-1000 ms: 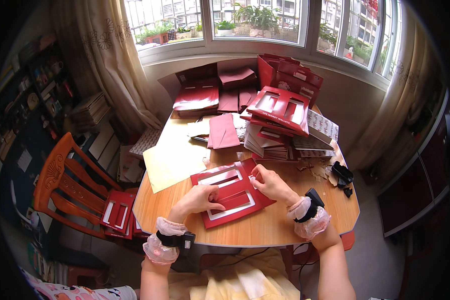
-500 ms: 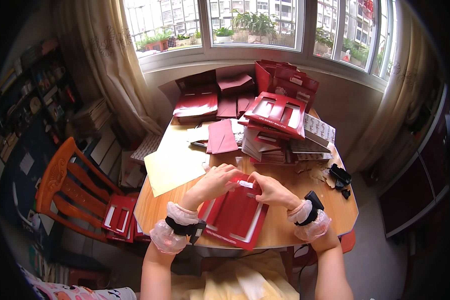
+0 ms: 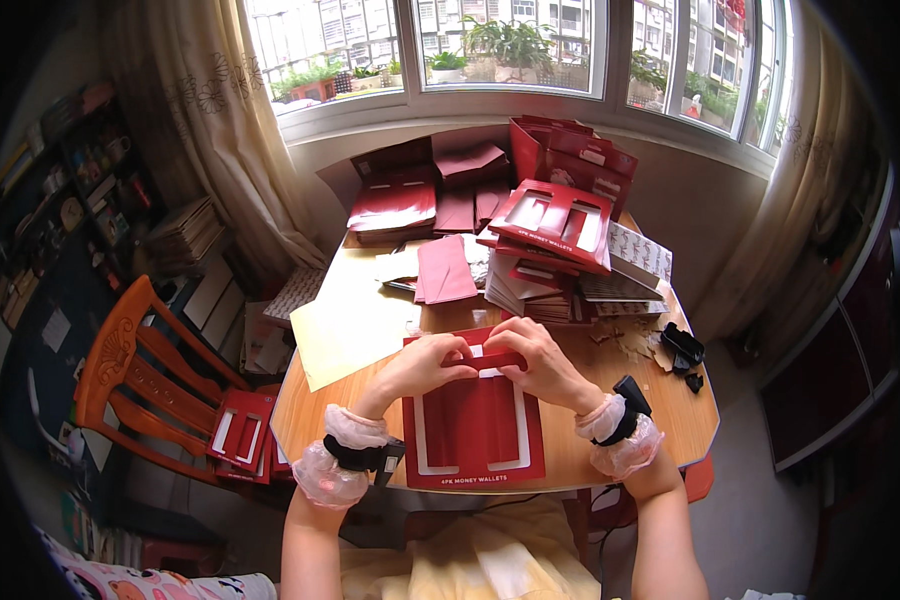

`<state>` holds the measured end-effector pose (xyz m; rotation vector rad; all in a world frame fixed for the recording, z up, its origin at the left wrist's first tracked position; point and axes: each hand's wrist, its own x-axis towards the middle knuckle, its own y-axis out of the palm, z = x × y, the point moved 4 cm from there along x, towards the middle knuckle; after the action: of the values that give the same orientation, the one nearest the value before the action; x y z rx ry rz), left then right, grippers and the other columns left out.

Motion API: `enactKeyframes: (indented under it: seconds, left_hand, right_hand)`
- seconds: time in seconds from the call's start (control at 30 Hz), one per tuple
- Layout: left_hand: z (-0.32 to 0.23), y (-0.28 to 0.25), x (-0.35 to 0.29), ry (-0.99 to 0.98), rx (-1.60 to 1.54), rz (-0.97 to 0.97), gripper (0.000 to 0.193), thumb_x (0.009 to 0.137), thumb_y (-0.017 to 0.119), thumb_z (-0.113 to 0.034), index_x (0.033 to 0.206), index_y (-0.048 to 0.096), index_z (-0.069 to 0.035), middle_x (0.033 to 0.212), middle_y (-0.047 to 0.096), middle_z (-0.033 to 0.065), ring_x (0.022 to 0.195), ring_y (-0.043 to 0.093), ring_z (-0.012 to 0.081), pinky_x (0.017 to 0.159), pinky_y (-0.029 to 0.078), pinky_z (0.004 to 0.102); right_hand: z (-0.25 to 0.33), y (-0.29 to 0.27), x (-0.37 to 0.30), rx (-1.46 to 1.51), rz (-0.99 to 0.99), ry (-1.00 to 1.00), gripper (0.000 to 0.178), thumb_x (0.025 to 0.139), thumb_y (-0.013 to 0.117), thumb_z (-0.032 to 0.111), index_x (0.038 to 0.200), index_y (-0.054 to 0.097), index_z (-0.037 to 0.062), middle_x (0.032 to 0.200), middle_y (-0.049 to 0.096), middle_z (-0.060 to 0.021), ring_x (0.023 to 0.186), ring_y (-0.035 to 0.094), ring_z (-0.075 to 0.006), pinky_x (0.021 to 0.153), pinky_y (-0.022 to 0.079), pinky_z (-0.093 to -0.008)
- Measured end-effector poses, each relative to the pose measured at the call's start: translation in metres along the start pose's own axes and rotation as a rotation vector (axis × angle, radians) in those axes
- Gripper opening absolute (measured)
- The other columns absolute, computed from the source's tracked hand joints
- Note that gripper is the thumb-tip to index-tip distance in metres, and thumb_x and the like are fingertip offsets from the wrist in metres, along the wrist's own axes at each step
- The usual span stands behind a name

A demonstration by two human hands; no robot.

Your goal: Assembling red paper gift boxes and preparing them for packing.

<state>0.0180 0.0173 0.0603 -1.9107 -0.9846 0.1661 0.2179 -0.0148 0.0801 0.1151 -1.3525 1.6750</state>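
Head view | my left hand (image 3: 419,364) and right hand (image 3: 538,362), both curled nearly closed, pinch one folded flap (image 3: 495,361) of one red card sleeve (image 3: 476,430) | sleeve lies on one desk (image 3: 660,425), right of one yellow sheet (image 3: 350,340)

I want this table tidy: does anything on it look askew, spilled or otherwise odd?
Yes. Torn-looking brown scraps lie loose beside a black, crumpled-looking item on the table, right side, like litter. The top red package sits askew on its uneven stack.
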Motion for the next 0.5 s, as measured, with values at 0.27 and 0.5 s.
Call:
enactKeyframes:
  seconds: [0.27,0.5]
  left_hand:
    - [-0.019,-0.036,-0.018,-0.218,-0.180,-0.078,0.026,0.089,0.077,-0.025,0.100,0.073,-0.002,0.081,0.068,0.0073,0.064,0.063,0.0156,0.063,0.051,0.0299]
    - [-0.002,-0.054,-0.039,-0.484,-0.135,-0.212,0.026,0.090,0.076,-0.026,0.098,0.074,-0.002,0.076,0.070,0.0071,0.067,0.069,0.0150,0.065,0.053,0.0294]
  right_hand:
    - [0.012,-0.017,0.006,-0.011,-0.166,-0.018,0.037,0.079,0.082,0.020,0.111,0.067,0.0098,0.123,0.056,-0.0093,0.116,0.053,-0.0303,0.102,0.044,-0.0426]
    - [0.002,-0.020,-0.002,0.140,-0.302,0.073,0.025,0.087,0.075,0.008,0.110,0.067,0.0058,0.124,0.053,-0.0116,0.110,0.059,-0.0285,0.093,0.051,-0.0370]
